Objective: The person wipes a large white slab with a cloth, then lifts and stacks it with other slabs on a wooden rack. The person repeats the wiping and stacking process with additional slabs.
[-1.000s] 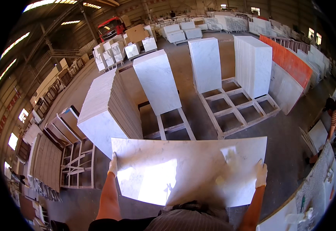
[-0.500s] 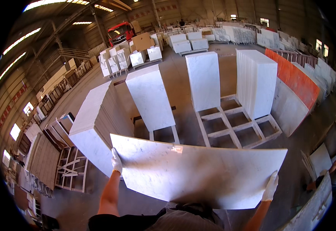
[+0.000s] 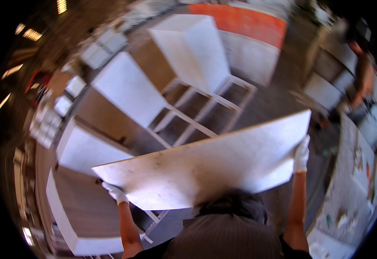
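A large white stone slab (image 3: 205, 166) with faint grey veining is held up in front of my body, tilted with its right end higher. My left hand (image 3: 116, 192), in a white glove, grips the slab's left edge. On the opposite short edge, my right hand (image 3: 301, 154), gloved too, is closed round the slab. Fingers behind the slab are hidden. Beyond its top edge stands a pale wooden frame rack (image 3: 192, 123), which bears a stack of white slabs (image 3: 192, 47) and another upright white slab stack (image 3: 128, 88).
More stacked slabs (image 3: 74, 211) stand at the left. An orange-topped panel (image 3: 249, 47) leans at the back. At the far right another person (image 3: 363, 77) is near a long worktable (image 3: 346, 172) with scattered bits on it. A red truck (image 3: 37, 84) sits far left.
My view has turned right, so the stacks have shifted left and the worktable and other person show more fully. The slab has swung along, its right end now raised. Both hands keep hold.
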Available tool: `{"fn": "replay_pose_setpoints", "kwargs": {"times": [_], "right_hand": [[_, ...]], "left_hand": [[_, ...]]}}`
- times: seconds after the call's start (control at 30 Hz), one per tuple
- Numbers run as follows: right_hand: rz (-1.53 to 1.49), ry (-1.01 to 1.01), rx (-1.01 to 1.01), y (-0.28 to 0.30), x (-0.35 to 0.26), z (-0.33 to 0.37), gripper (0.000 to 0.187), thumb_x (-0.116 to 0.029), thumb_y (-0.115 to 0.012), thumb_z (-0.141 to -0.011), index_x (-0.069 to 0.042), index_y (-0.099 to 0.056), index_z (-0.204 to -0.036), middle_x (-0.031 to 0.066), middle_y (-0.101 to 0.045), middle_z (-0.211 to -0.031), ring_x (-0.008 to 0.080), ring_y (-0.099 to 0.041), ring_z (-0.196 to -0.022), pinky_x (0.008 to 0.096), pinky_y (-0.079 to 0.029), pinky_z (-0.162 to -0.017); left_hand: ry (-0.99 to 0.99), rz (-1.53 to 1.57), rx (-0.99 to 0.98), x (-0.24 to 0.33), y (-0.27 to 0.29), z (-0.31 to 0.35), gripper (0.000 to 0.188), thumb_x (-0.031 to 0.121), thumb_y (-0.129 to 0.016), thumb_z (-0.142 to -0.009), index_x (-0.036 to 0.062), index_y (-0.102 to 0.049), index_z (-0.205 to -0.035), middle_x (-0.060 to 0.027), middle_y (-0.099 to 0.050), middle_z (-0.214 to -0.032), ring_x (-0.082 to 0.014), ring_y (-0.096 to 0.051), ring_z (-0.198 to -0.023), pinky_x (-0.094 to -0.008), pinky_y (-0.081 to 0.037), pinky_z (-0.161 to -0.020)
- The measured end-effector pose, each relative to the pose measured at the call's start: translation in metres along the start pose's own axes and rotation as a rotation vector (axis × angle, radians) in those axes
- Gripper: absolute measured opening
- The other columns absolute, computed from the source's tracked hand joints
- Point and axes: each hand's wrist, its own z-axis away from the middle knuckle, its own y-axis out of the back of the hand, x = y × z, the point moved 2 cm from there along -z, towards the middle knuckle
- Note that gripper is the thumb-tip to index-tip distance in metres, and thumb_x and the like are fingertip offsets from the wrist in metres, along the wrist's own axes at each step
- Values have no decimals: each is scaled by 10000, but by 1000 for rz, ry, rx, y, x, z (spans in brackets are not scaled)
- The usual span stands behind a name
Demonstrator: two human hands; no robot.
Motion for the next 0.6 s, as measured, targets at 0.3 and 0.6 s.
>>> {"fn": "replay_pose_setpoints", "kwargs": {"times": [0.3, 0.6], "right_hand": [[-217, -121, 295, 23, -6, -102, 848, -657, -355, -999, 97, -536, -1345, 134, -617, -1293, 226, -557, -1164, 329, -396, -1037], [-390, -107, 270, -15, -46, -279, 693, -552, -360, -1039, -34, -393, -1498, 81, -517, -1432, 233, -511, -1258, 354, -378, -1085]], "left_hand": [[-18, -130, 77, -24, -167, 4, 829, 653, -243, -1011, -13, -397, -1480, -156, -469, -1485, -298, -502, -1293, -402, -378, -1129], [-16, -9, 132, -32, -255, 85, 738, 667, -247, -995, 157, -353, -1518, -67, -396, -1527, -293, -450, -1336, -463, -373, -1133]]}}
